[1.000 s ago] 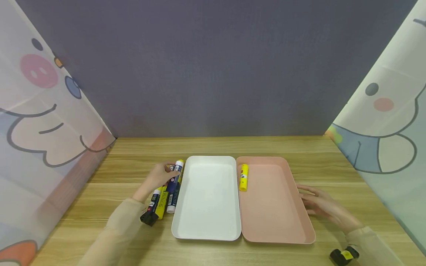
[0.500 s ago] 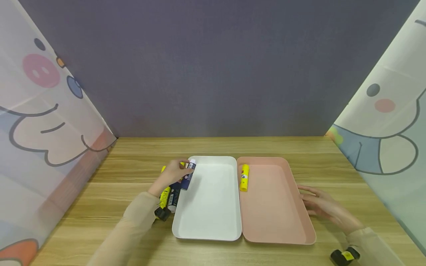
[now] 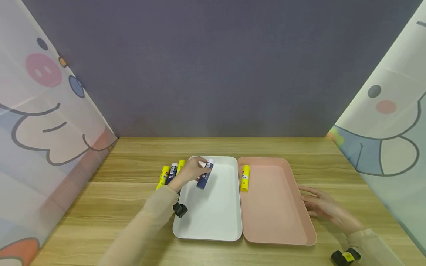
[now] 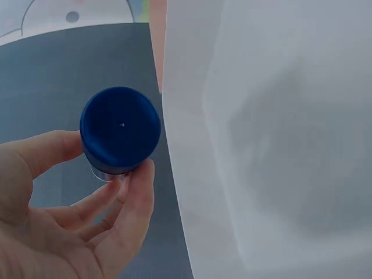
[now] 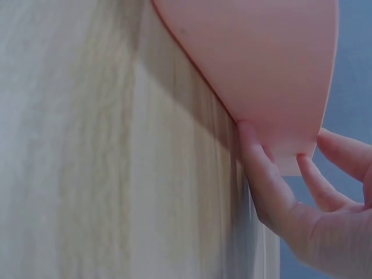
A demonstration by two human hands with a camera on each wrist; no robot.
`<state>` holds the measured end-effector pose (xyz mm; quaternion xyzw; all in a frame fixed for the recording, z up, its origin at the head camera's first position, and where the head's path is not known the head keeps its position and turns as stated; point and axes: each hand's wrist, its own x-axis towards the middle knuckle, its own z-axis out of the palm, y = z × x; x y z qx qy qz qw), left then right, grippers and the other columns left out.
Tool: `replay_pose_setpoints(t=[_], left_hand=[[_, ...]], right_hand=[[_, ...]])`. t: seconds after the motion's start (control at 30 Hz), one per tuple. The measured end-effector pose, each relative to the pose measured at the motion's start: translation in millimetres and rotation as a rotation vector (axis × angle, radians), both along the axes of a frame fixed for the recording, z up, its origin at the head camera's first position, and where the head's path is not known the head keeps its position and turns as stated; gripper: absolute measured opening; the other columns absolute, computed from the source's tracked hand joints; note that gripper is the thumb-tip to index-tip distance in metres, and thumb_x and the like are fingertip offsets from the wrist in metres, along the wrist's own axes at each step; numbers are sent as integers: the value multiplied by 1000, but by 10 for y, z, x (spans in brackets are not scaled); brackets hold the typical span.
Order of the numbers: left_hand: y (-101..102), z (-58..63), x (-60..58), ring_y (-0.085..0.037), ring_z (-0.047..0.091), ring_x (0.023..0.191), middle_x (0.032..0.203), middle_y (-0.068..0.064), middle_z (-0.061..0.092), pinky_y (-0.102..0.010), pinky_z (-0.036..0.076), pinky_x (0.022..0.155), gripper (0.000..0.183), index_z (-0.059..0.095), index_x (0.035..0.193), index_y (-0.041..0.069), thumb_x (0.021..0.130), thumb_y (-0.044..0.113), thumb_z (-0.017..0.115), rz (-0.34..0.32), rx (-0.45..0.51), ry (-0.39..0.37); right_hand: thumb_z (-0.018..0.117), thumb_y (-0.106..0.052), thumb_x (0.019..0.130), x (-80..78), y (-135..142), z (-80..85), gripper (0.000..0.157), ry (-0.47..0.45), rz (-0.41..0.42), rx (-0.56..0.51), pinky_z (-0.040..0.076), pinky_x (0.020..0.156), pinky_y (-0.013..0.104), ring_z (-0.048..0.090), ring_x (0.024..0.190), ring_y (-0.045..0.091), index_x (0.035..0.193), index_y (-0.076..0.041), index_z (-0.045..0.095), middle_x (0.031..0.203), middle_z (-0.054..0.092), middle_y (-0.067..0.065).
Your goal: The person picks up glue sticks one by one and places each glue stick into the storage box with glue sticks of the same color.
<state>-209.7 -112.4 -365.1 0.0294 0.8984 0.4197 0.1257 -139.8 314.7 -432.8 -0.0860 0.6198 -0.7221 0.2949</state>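
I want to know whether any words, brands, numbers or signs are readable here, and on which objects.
None is readable.
Dark blue tube in the left hand: label too small.
Yellow tube in the pink tray: label too small.
Tubes left of the white tray: markings too small.
Yellow patch on the right wrist camera: cannot tell.

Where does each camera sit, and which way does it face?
Head: head-worn, looking forward and down at white tray and pink tray; left hand, right hand show.
Left wrist: on that wrist, facing the blue tube; left hand shows.
Right wrist: on that wrist, facing the pink tray's side; right hand shows.
Head and left wrist share the blue tube.
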Motion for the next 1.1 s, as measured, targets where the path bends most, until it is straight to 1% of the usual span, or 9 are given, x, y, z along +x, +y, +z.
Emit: replay_pose_setpoints(t=[0.13,0.2,0.33,0.43,0.57,0.73,0.83,1.1], left_hand=[[99,-31,-36,-21,61,73,91,-15,59,-30,55,58,43,52,122,0,84,18,64,-13,-8,-24],[139,-47,-44,-20,61,71,89,-15,59,-28,54,57,44,53,121,0,84,20,65,-36,-5,-20],[229,-61,-43,-20,62,72,88,-15,60,-29,55,57,45,53,121,-2,83,20,65,-47,15,-26],[303,-68,-46,-22,62,75,91,-17,60,-31,55,58,44,52,122,-2,83,17,64,-26,39,-44],[386,-89,-50,-24,63,71,91,-18,60,-32,55,57,44,52,121,-3,83,15,64,-17,62,-56],[457,-135,-72,-25,64,70,92,-20,63,-33,55,56,45,51,121,-4,83,16,65,-14,81,-78],[493,-186,-97,-26,64,69,91,-20,64,-33,55,55,45,51,120,-5,82,15,65,-5,84,-85],[544,-307,-152,-25,63,67,89,-20,63,-31,55,52,43,53,117,-6,82,15,66,7,48,-84]], right_hand=[[38,-10,98,0,0,8,33,1,6,7,51,82,33,61,98,12,110,-37,51,108,62,-7],[38,-10,98,4,0,17,33,0,12,12,51,83,33,61,99,12,110,-37,51,108,62,-8],[38,-11,98,12,-3,31,32,-6,21,21,51,83,32,61,99,11,110,-38,51,109,62,-9],[38,-11,98,10,-4,29,32,-5,22,1,51,83,33,61,99,11,110,-38,52,109,62,-9],[38,-10,98,4,0,17,33,-2,23,-24,51,83,33,61,99,11,110,-37,52,109,62,-8],[37,-10,98,1,4,9,34,0,23,-22,51,83,33,61,99,10,110,-37,53,109,62,-9],[37,-9,98,-2,5,6,35,2,24,-21,51,83,33,60,100,10,110,-38,53,109,62,-9],[37,-10,98,-5,3,4,35,1,20,-2,51,83,33,61,99,11,110,-39,52,108,61,-9]])
